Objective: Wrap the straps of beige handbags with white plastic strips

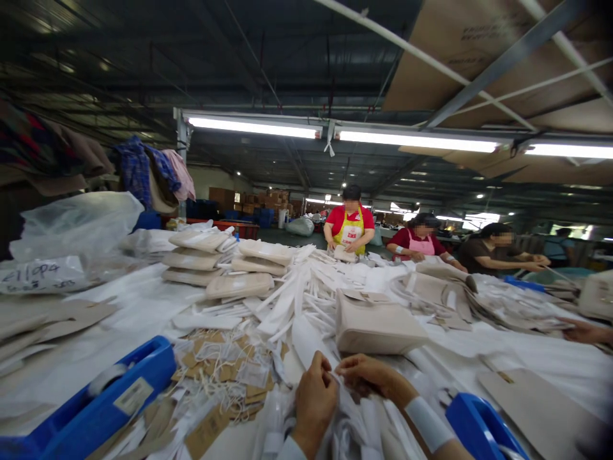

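My left hand and my right hand meet low in the middle of the view, fingertips pinched close together. Between them is a bit of thin white wrapping material; its exact kind is too small to tell. Under my hands lie white and clear plastic-wrapped bundles. Just beyond my right hand stands a beige bag with a flap. To the left of my left hand spreads a heap of brown cardboard tags with white strings.
Blue tape dispensers flank me, one at left and one at right. Stacked beige bags and a pile of white paper strips cover the table's far side. Several co-workers, one in a yellow apron, work opposite.
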`<action>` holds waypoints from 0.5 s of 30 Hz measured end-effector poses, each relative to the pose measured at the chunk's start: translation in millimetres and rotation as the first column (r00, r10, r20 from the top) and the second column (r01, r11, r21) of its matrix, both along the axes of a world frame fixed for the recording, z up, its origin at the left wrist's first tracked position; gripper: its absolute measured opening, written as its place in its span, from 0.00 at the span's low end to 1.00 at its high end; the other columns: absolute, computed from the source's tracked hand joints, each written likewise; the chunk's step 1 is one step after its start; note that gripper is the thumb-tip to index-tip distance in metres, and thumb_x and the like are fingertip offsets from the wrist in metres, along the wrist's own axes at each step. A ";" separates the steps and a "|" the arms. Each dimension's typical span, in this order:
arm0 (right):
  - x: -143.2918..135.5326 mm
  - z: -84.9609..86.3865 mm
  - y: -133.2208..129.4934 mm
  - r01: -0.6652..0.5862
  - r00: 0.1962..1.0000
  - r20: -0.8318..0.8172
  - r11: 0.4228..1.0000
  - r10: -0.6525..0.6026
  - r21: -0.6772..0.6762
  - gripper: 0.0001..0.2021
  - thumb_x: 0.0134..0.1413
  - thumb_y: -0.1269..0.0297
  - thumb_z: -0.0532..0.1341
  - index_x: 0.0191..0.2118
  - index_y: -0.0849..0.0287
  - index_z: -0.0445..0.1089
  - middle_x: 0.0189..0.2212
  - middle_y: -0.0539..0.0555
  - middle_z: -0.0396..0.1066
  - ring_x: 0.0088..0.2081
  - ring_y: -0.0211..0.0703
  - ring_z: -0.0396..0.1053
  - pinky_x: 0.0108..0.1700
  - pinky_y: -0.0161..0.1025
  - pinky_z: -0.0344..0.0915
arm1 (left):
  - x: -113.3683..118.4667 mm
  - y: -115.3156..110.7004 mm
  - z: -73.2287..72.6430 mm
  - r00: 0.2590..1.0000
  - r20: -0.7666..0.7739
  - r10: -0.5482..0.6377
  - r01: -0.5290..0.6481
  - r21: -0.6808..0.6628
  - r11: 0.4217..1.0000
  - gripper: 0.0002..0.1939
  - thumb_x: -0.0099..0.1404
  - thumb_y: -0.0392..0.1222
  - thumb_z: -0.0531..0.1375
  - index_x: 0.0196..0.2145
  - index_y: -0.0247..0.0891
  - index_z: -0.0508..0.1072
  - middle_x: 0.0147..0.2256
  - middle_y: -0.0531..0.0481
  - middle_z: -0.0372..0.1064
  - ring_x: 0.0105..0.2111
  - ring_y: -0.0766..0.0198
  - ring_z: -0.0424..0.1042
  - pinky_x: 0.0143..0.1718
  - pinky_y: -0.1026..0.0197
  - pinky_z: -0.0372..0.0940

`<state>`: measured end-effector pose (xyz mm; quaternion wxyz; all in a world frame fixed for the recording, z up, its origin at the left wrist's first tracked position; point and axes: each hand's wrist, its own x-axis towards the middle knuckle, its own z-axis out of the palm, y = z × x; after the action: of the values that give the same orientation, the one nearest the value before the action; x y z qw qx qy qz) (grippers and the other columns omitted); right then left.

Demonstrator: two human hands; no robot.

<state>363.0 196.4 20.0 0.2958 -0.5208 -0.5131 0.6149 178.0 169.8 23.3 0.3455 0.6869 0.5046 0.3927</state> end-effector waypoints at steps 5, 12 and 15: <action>3.1 3.8 -11.7 0.107 0.982 -0.164 0.992 -0.094 0.070 0.14 0.42 0.55 0.69 0.26 0.60 0.69 0.17 0.43 0.60 0.17 0.27 0.55 0.19 0.26 0.53 | 2.1 5.9 -8.3 0.894 0.436 -0.103 0.130 -0.031 0.991 0.14 0.48 0.25 0.53 0.31 0.40 0.61 0.20 0.59 0.64 0.22 0.67 0.65 0.28 0.66 0.56; 26.0 -20.0 -14.8 0.242 0.834 -0.512 0.970 -0.205 0.006 0.23 0.33 0.67 0.74 0.43 0.55 0.77 0.44 0.57 0.76 0.46 0.44 0.73 0.50 0.36 0.67 | 6.9 11.7 -15.4 0.578 0.806 -0.125 0.287 -0.057 0.956 0.13 0.45 0.31 0.55 0.32 0.38 0.62 0.23 0.57 0.64 0.20 0.68 0.67 0.25 0.64 0.64; 20.6 -23.4 -15.2 0.287 0.835 -0.507 0.956 -0.216 0.066 0.28 0.27 0.68 0.75 0.43 0.56 0.77 0.49 0.59 0.74 0.51 0.51 0.70 0.54 0.42 0.65 | 4.5 10.3 -10.7 0.557 0.824 -0.104 0.287 -0.074 0.955 0.12 0.47 0.33 0.57 0.32 0.37 0.62 0.25 0.53 0.68 0.22 0.67 0.68 0.26 0.63 0.66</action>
<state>383.6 181.3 -3.4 0.5311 -0.3870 -0.3889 0.6457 182.5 180.1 12.5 0.6463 0.4441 0.2471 0.5692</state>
